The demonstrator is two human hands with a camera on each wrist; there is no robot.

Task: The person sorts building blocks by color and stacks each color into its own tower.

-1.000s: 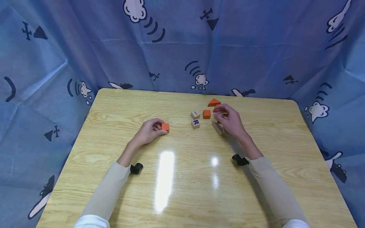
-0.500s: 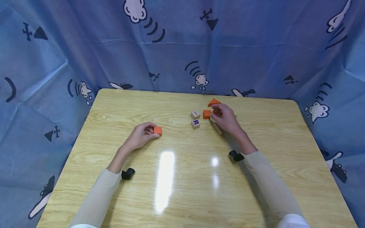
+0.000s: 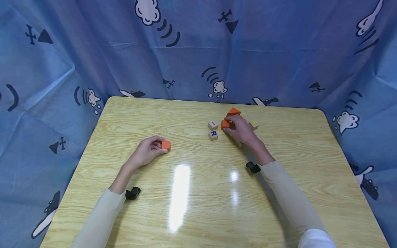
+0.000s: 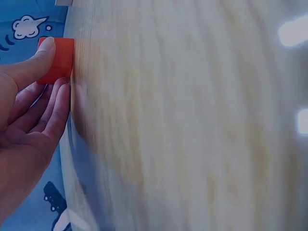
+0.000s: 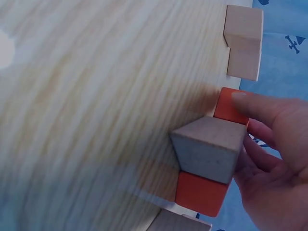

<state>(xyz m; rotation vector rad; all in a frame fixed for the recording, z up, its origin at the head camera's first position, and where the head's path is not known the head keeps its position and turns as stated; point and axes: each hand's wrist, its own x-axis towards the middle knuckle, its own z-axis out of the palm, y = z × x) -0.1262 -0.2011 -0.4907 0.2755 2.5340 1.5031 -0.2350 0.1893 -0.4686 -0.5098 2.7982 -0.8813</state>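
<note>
In the head view my left hand (image 3: 145, 151) pinches an orange cube (image 3: 165, 145) between thumb and fingers, low over the left middle of the table. The left wrist view shows the thumb on one face of that cube (image 4: 62, 60). My right hand (image 3: 243, 132) pinches a second orange cube (image 3: 225, 124) at the block cluster. In the right wrist view the thumb presses on this cube (image 5: 227, 105), and a plain wooden wedge-shaped block (image 5: 209, 149) stands right beside it. Beyond the wedge lies another orange block (image 5: 202, 192), partly hidden from the head view by my right hand.
Two pale wooden cubes, one blank-looking (image 3: 213, 124) and one lettered R (image 3: 213, 135), sit left of my right hand. An orange triangular block (image 3: 234, 111) lies behind it, and a yellow-marked block (image 3: 254, 124) to its right. A blue patterned curtain (image 3: 186, 51) surrounds the wooden table (image 3: 204, 206).
My left hand has moved left and nearer the body with its orange cube. My right hand has shifted left onto the second orange cube and grips it, uncovering the yellow-marked block.
</note>
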